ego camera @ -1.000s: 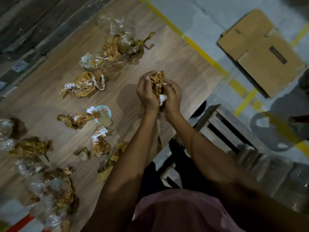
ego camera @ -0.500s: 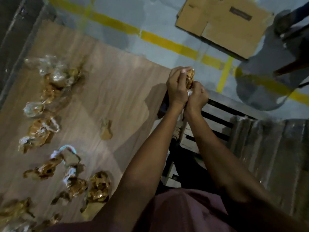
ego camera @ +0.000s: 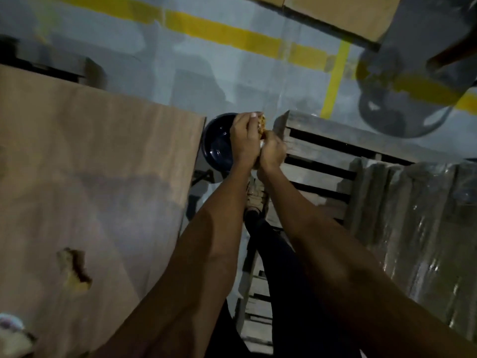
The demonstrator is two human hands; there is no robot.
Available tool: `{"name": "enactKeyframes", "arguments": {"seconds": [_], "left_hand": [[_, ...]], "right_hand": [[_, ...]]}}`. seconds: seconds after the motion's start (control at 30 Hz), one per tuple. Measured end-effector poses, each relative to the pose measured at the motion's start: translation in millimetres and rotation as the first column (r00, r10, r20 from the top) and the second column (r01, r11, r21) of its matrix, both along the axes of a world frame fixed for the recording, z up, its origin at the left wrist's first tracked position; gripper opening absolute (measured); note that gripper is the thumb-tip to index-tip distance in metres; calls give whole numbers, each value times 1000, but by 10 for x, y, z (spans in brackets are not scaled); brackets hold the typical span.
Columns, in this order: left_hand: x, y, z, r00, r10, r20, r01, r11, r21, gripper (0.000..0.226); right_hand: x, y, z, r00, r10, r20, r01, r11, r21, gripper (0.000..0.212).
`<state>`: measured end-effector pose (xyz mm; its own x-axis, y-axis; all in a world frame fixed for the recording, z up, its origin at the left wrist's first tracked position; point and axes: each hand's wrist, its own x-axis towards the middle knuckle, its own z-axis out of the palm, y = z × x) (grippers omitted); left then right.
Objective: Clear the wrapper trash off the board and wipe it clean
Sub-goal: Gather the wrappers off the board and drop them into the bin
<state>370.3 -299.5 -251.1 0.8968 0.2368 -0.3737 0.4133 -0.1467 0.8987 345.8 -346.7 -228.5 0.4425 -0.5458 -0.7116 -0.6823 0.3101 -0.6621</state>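
Both hands are held out past the right edge of the wooden board (ego camera: pixel 98 161). My left hand (ego camera: pixel 244 140) and my right hand (ego camera: pixel 272 151) grip one crumpled golden wrapper wad (ego camera: pixel 261 124) between them, just above and to the right of a dark blue bin (ego camera: pixel 218 143) on the floor. One small golden wrapper scrap (ego camera: pixel 73 268) lies on the board at the lower left. A white-and-blue piece of trash (ego camera: pixel 11 329) shows at the bottom left corner. The other wrappers are out of view.
A slatted wooden pallet (ego camera: pixel 322 161) sits right of the bin, with plastic-wrapped goods (ego camera: pixel 423 228) beyond it. Yellow floor tape (ego camera: pixel 232 34) crosses the grey floor. Flat cardboard (ego camera: pixel 343 14) lies at the top. My shoe (ego camera: pixel 255 200) shows below the hands.
The view has swung right, so most wrappers have left the frame. Both hands carried the wrapper wad off the board's edge to a spot over the dark blue bin.
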Motion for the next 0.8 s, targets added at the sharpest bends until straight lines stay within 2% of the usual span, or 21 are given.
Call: {"name": "enactKeyframes", "arguments": {"seconds": [0.1,0.2,0.43,0.5,0.57,0.63,0.7,0.8], "left_hand": [[120,-2,-579,1000,-3,-26,5,998,65,38],[220,42,-1118,998,62,-15,-59,987,148,39],[377,255,-2106,987,157,-38,-141,951,275,47],[412,344,-2318,991,90,-101,-47,930,364,47],[438,433,-2498,974,-73,-213,164,879,447,47],[472,511,-2629,918,-197,-345,345,827,445,48],[506,570,-2695,866,-226,-447,429,794,430,51],[499,624,-2701,831,-198,-520,460,771,440,55]], "right_hand": [[111,-41,-569,999,31,-23,-30,997,73,25],[241,-20,-1173,996,90,-1,-90,991,102,25],[454,37,-2304,993,115,-20,-104,949,298,40],[487,76,-2605,991,132,-23,-118,941,318,45],[523,109,-3026,989,144,-41,-124,943,309,45],[545,139,-3305,984,163,-69,-133,937,322,47],[573,132,-3626,980,180,-86,-144,938,314,46],[581,98,-4014,950,293,-110,-264,939,219,66]]}}
